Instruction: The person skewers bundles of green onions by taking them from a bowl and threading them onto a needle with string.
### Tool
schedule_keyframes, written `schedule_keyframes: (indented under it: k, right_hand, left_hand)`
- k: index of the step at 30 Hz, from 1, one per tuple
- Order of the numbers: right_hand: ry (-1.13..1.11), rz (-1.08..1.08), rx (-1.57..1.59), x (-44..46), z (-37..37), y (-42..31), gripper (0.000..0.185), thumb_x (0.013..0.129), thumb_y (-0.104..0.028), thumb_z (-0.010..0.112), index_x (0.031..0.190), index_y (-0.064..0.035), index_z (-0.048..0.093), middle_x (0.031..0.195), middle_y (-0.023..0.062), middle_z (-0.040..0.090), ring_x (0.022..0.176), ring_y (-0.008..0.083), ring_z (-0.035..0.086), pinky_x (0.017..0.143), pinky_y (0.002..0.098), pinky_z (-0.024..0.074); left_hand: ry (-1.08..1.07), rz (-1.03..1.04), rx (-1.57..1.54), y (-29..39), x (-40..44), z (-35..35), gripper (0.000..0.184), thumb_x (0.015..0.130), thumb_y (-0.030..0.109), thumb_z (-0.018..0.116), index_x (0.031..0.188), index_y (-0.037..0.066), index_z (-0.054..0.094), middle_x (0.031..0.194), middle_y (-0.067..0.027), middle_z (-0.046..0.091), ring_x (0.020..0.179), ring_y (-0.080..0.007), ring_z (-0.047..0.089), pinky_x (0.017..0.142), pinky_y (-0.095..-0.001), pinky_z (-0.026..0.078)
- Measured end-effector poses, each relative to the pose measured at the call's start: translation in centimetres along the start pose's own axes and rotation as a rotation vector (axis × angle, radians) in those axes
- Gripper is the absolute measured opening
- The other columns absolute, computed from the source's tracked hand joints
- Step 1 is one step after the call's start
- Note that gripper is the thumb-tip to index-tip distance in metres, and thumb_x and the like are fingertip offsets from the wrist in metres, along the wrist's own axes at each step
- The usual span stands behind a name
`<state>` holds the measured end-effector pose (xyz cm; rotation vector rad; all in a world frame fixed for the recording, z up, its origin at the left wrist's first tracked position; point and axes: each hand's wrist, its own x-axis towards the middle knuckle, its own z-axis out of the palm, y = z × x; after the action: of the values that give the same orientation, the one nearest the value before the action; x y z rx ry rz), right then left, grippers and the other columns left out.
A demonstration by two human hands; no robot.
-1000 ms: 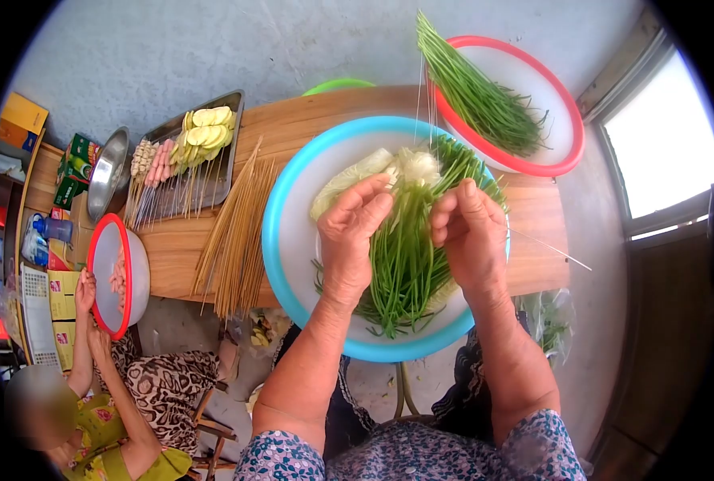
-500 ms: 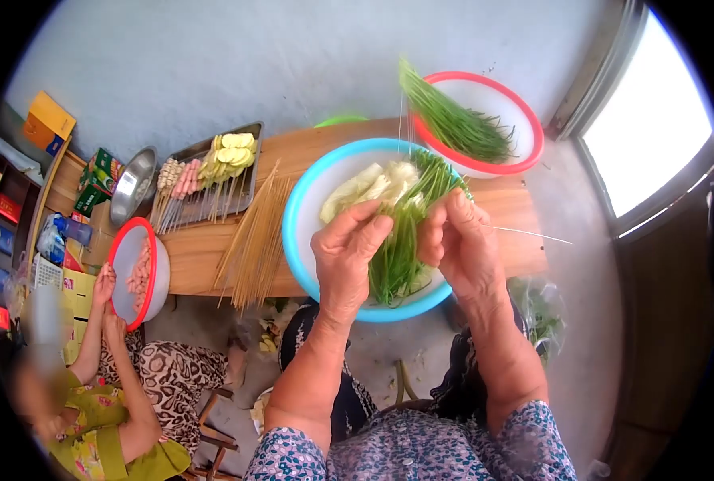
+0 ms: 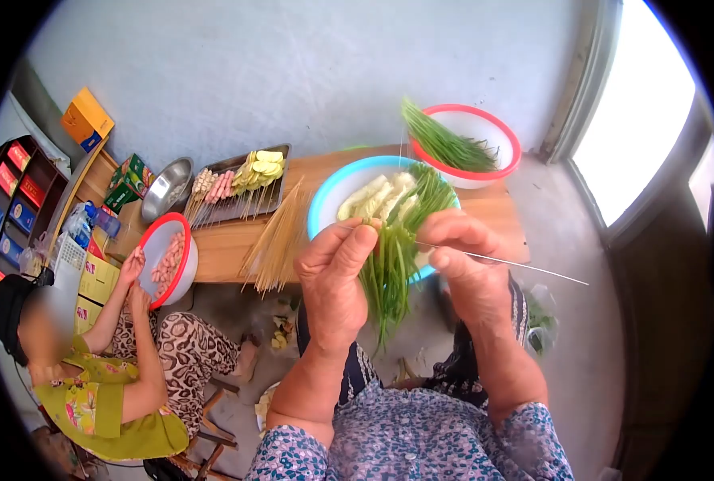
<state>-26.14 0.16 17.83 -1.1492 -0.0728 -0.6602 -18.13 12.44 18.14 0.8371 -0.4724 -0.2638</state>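
Note:
My left hand (image 3: 334,276) is closed, thumb and fingertips pinching the edge of a bunch of chives (image 3: 387,268) that hangs down in front of the basin. In my right hand (image 3: 473,260) a thin skewer (image 3: 525,264) is pinched between thumb and fingers. Its long end sticks out to the right, and its other end points toward the greens by my left fingertips. Behind both hands is a blue-rimmed basin (image 3: 318,192) with pale leafy vegetable pieces (image 3: 377,196) and more chives (image 3: 435,192) in it.
A red-rimmed basin (image 3: 497,119) with long chives stands at the back right. Left on the wooden table (image 3: 221,248) are loose bamboo skewers (image 3: 275,240) and a metal tray (image 3: 281,192) of skewered food. A co-worker (image 3: 116,385) handles pink pieces over another red-rimmed basin (image 3: 190,260).
The view has shifted. The chives now hang over the basin's near edge, below my left fingertips. The skewer in my right hand slopes more steeply down to the right.

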Motion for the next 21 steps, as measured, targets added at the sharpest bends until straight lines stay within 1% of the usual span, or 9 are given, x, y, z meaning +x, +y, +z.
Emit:
schedule_keyframes:
  k: [2,6,10,13,15,17,18,19,21]
  right_hand:
    - [-0.017,0.010,0.009,-1.7,0.8,0.4,0.018,0.075,-0.005,0.072,0.090,-0.0009,0.063,0.094,0.0023,0.058,0.087,0.0113,0.056,0.079,0.0257,0.0443]
    - [-0.030,-0.003,0.000,-3.1,0.9,0.6,0.018,0.075,-0.005,0.072,0.090,-0.0010,0.063,0.092,0.0019,0.059,0.087,0.0113,0.056,0.078,0.0244,0.0439]
    - [0.047,0.051,0.051,-4.6,0.7,0.5,0.017,0.076,-0.005,0.072,0.090,0.0006,0.064,0.088,0.0034,0.061,0.085,0.0118,0.057,0.078,0.0242,0.0443]
    - [0.113,0.043,0.086,-5.8,0.6,0.8,0.016,0.076,-0.004,0.071,0.090,0.0020,0.065,0.086,0.0042,0.063,0.082,0.0109,0.057,0.076,0.0247,0.0454]
    - [0.198,0.133,0.092,-6.3,0.3,0.9,0.015,0.076,-0.005,0.071,0.088,0.0020,0.066,0.082,0.0033,0.065,0.079,0.0099,0.057,0.074,0.0244,0.0464]
    - [0.245,0.093,-0.128,-6.8,-0.1,0.8,0.012,0.078,-0.005,0.070,0.087,0.0017,0.067,0.081,0.0029,0.065,0.078,0.0086,0.058,0.072,0.0230,0.0468]
    - [0.251,0.039,-0.089,-7.0,-0.3,1.4,0.012,0.078,-0.005,0.069,0.088,0.0013,0.068,0.082,0.0031,0.066,0.079,0.0084,0.058,0.072,0.0223,0.0468]
    - [0.252,0.016,-0.036,-7.1,-0.6,1.7,0.011,0.079,-0.005,0.069,0.089,0.0009,0.068,0.083,0.0034,0.066,0.079,0.0083,0.058,0.073,0.0217,0.0467]
    - [0.247,-0.060,0.004,-6.9,-1.1,0.7,0.011,0.080,-0.004,0.068,0.090,0.0007,0.069,0.084,0.0037,0.066,0.080,0.0084,0.058,0.073,0.0215,0.0466]
  left_hand:
    - [-0.013,0.020,0.045,0.6,-2.2,0.6,0.015,0.085,0.010,0.065,0.094,-0.003,0.066,0.085,-0.0040,0.066,0.077,-0.0081,0.057,0.075,-0.0211,0.044]
    - [-0.022,0.076,0.151,0.9,-3.7,0.7,0.015,0.085,0.010,0.065,0.092,-0.003,0.067,0.085,-0.0039,0.066,0.077,-0.0080,0.056,0.075,-0.0211,0.044]
    - [-0.028,0.078,0.195,0.6,-4.7,0.4,0.015,0.085,0.010,0.065,0.092,-0.003,0.067,0.085,-0.0039,0.066,0.077,-0.0079,0.056,0.074,-0.0216,0.044]
    - [-0.008,0.094,0.192,0.4,-5.4,0.0,0.012,0.086,0.006,0.061,0.090,-0.003,0.067,0.084,-0.0041,0.066,0.077,-0.0090,0.057,0.072,-0.0231,0.045]
    - [-0.111,0.564,1.053,0.7,-5.0,0.0,0.011,0.085,0.004,0.059,0.086,-0.004,0.066,0.084,-0.0042,0.065,0.076,-0.0110,0.057,0.070,-0.0254,0.045]
    - [-0.124,0.706,1.152,-0.3,-4.9,-0.9,0.011,0.082,0.003,0.059,0.085,-0.006,0.065,0.079,-0.0052,0.065,0.074,-0.0127,0.057,0.069,-0.0272,0.046]
    - [-0.002,0.425,0.713,-0.6,-5.3,0.0,0.012,0.081,0.004,0.060,0.085,-0.006,0.065,0.077,-0.0060,0.064,0.073,-0.0130,0.056,0.069,-0.0275,0.046]
    - [0.094,0.096,0.308,-0.5,-5.5,0.9,0.013,0.080,0.005,0.061,0.085,-0.006,0.065,0.075,-0.0069,0.064,0.072,-0.0132,0.056,0.068,-0.0278,0.045]
    - [0.035,0.137,0.290,-0.7,-5.2,2.1,0.013,0.080,0.006,0.061,0.084,-0.006,0.065,0.074,-0.0069,0.063,0.071,-0.0123,0.056,0.068,-0.0274,0.045]
